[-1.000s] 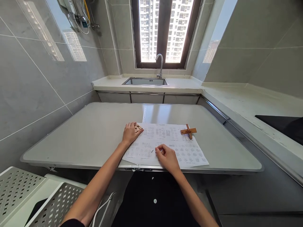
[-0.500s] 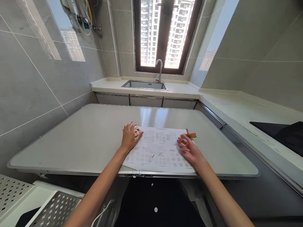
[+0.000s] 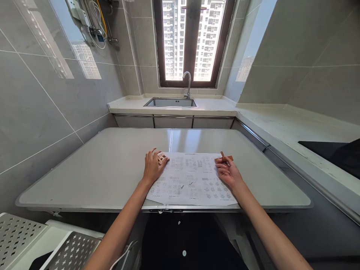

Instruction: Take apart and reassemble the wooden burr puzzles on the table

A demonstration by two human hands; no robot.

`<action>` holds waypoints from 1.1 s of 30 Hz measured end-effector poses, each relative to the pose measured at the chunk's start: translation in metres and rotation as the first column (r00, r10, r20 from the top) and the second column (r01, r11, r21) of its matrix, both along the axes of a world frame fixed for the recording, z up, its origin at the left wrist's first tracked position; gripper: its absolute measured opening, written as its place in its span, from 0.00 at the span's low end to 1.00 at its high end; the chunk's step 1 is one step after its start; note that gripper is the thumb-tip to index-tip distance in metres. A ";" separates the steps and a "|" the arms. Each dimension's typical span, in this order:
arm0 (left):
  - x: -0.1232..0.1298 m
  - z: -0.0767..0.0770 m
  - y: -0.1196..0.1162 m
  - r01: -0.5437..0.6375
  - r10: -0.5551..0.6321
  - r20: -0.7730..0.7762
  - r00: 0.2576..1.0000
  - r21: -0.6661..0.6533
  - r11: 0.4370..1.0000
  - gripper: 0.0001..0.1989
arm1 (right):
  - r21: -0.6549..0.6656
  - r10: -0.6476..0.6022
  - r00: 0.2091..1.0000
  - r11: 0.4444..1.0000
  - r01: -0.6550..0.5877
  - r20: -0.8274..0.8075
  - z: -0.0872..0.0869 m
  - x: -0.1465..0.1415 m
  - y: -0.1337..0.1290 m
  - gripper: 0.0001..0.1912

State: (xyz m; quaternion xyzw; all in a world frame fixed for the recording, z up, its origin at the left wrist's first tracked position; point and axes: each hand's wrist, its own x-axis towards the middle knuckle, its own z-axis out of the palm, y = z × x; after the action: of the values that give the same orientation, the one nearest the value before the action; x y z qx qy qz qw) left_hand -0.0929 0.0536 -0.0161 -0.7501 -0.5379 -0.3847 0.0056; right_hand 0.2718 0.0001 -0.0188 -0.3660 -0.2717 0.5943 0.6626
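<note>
A printed white sheet (image 3: 187, 183) with small figures and two check marks lies on the pale table (image 3: 92, 165). At its upper left corner, my left hand (image 3: 152, 165) rests with curved fingers around a small wooden block piece (image 3: 162, 158), thumb against its right side. Near the upper right corner, the fingers of my right hand (image 3: 227, 171) are curled at a brown wooden piece (image 3: 230, 158), with a thin stick (image 3: 222, 154) pointing up from it. The fingers partly cover both wooden things.
Beyond the table is a counter with a sink (image 3: 171, 102) and faucet (image 3: 188, 84) below a window. A black item (image 3: 332, 153) lies on the right counter. White perforated racks (image 3: 75, 249) stand at the lower left.
My right hand has moved slightly right, and its fingers have closed in on the brown wooden piece. My left hand stays around the block piece. The camera view has shifted a little.
</note>
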 end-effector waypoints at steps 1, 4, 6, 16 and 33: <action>0.000 0.000 0.001 -0.003 0.003 -0.001 1.000 0.001 1.000 0.20 | -0.011 0.028 0.999 1.000 -0.029 -0.029 0.001 0.000 0.000 0.11; 0.000 -0.001 0.002 -0.009 0.009 -0.011 1.000 0.013 1.000 0.19 | -0.042 0.134 0.983 0.989 -0.140 -0.129 0.000 -0.004 -0.004 0.10; 0.000 -0.002 0.003 -0.004 0.004 -0.015 1.000 0.023 1.000 0.18 | -0.054 0.178 0.970 0.980 -0.190 -0.167 -0.002 -0.009 -0.010 0.11; 0.012 0.018 -0.008 0.204 -0.202 -0.054 0.978 0.037 0.978 0.11 | -0.163 0.400 0.874 0.916 -0.368 0.276 0.003 -0.041 -0.056 0.20; 0.068 0.044 -0.085 0.753 -0.607 0.451 0.654 -0.464 0.467 0.46 | 0.003 0.294 0.342 0.754 -0.657 0.893 0.013 -0.064 -0.080 0.17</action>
State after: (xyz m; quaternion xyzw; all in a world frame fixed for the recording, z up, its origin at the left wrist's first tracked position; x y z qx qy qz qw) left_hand -0.0251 -0.0315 0.0279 -0.8110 -0.2823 -0.2376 -0.4540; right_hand 0.2075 -0.0794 -0.0054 -0.3800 -0.7606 0.4418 0.2861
